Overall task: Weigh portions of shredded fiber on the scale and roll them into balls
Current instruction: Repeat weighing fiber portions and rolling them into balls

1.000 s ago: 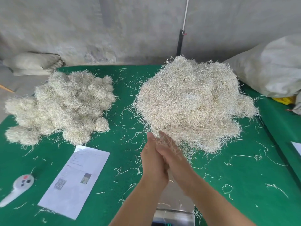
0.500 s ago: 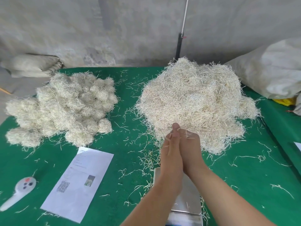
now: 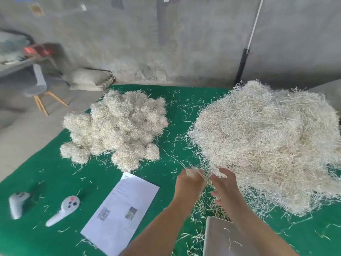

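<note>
A big loose heap of pale shredded fiber lies on the right of the green table. A pile of several rolled fiber balls sits at the left. My left hand grips a small tuft of fiber at the heap's near edge. Beside it, my right hand pinches strands at the same edge. The metal pan of the scale shows at the bottom, partly hidden by my right forearm, with a few stray strands on it.
A printed sheet of paper lies left of my arms. Two white handheld controllers rest at the lower left. Loose strands litter the cloth. A chair and a sack stand beyond the table's far left.
My hands, pressed palm to palm over the scale before, have parted and reached into the near edge of the loose heap. The view has swung left and up.
</note>
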A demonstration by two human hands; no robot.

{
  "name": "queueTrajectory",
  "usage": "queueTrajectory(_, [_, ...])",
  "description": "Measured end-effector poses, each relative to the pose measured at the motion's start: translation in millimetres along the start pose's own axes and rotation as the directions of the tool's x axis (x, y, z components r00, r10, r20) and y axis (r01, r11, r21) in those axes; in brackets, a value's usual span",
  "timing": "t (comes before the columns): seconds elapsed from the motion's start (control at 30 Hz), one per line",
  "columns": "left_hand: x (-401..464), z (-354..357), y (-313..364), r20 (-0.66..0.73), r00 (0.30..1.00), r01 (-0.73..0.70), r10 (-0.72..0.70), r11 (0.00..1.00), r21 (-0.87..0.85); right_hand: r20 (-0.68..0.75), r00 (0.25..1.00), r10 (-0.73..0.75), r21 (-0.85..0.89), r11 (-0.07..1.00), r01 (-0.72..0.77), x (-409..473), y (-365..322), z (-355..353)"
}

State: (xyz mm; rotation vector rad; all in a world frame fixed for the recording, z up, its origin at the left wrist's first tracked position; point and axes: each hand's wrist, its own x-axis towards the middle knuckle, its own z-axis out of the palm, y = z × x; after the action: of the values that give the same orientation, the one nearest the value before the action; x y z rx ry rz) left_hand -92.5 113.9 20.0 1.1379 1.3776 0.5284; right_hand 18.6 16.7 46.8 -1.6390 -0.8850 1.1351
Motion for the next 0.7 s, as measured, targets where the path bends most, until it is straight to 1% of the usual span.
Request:
queueTrajectory(0.03, [9.2, -13.7, 6.3, -0.023, 1.0, 0.008, -0.007, 1.0, 0.024, 0.012, 1.0, 0.0, -0.013, 1.0, 0.0, 2.8, 5.1, -2.2])
queueTrajectory(0.07, [18.8, -29.7, 13.6, -0.073, 0.997, -0.025, 0.033, 0.994, 0.108, 0.017, 1.0, 0.0, -0.024, 1.0, 0.0, 5.1, 10.7, -4.8])
queueTrajectory(0.13, [46.0, -72.4, 33.1, -0.193, 0.97, -0.093, 0.15, 0.956, 0.277, 0.028, 1.0, 0.01, -0.044, 0.999, -0.009, 8.3, 20.9, -10.5])
queueTrajectory(0.2, [70.1, -116.8, 65.2, -0.279, 0.909, -0.188, 0.309, 0.903, 0.387, 0.046, 0.998, 0.033, -0.032, 0.999, -0.031, 11.1, 28.5, -14.8])
queueTrajectory(0.23, [83.2, -136.8, 83.3, -0.314, 0.868, -0.222, 0.385, 0.865, 0.45, 0.055, 0.997, 0.053, -0.027, 0.998, -0.052, 12.6, 32.4, -16.7])
queueTrajectory(0.27, [94.5, -155.4, 104.6, -0.344, 0.828, -0.2, 0.443, 0.807, 0.556, 0.061, 0.995, 0.075, -0.026, 0.997, -0.073, 13.9, 35.9, -18.5])
queueTrajectory(0.3, [105.1, -174.2, 124.6, -0.361, 0.8, -0.109, 0.479, 0.708, 0.698, 0.068, 0.993, 0.091, -0.032, 0.995, -0.089, 15.5, 39.1, -19.8])
queueTrajectory(0.33, [112.5, -191.0, 142.4, -0.354, 0.798, -0.004, 0.487, 0.592, 0.806, 0.079, 0.991, 0.104, -0.041, 0.994, -0.101, 17.1, 42.4, -20.8])
queueTrajectory(0.37, [117.7, -203.6, 156.9, -0.34, 0.819, 0.076, 0.462, 0.499, 0.863, 0.086, 0.99, 0.116, -0.049, 0.992, -0.112, 18.7, 45.6, -22.0])
queueTrajectory(0.4, [121.1, -210.9, 165.9, -0.319, 0.845, 0.116, 0.429, 0.435, 0.893, 0.089, 0.988, 0.124, -0.057, 0.991, -0.119, 19.9, 48.1, -23.3])
queueTrajectory(0.47, [126.4, -209.4, 169.0, -0.264, 0.874, 0.127, 0.408, 0.331, 0.935, 0.089, 0.988, 0.13, -0.095, 0.988, -0.121, 22.9, 54.1, -26.9])
queueTrajectory(0.53, [131.3, -189.2, 159.3, -0.207, 0.881, 0.088, 0.425, 0.284, 0.955, 0.081, 0.987, 0.138, -0.144, 0.982, -0.125, 25.8, 60.4, -32.2])
queueTrajectory(0.6, [134.5, -159.6, 139.6, -0.137, 0.893, 0.016, 0.428, 0.273, 0.962, 0.064, 0.986, 0.154, -0.158, 0.977, -0.143, 28.0, 65.8, -39.3])
queueTrajectory(0.7, [133.4, -107.6, 92.8, -0.009, 0.915, -0.138, 0.402, 0.335, 0.932, -0.001, 0.98, 0.199, -0.146, 0.969, -0.197, 30.7, 75.9, -54.0])
